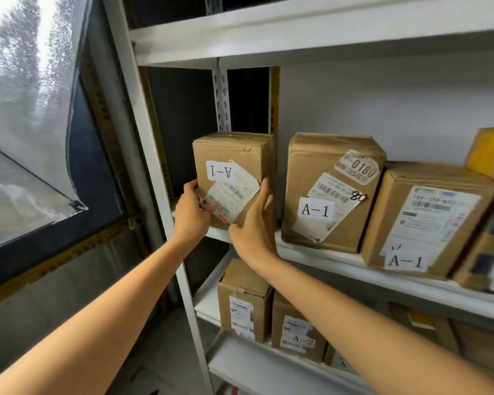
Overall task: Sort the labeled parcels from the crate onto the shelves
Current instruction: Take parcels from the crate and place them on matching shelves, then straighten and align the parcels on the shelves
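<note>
A brown cardboard parcel [234,155] stands at the left end of the middle shelf [337,260], its "A-1" label upside down. My left hand [191,215] grips its lower left corner. On its lower right side my right hand [254,223] presses flat, so both hands hold the box. To its right stand two more brown parcels labelled "A-1": one with a "0180" sticker [331,192] and a wider one [428,220]. The crate is out of view.
A yellow and a taped box [491,212] sit at the shelf's far right. The shelf below holds several small parcels [244,300]. White uprights [154,155] frame the rack's left side; a window [29,109] lies beyond. An upper shelf board [297,32] hangs overhead.
</note>
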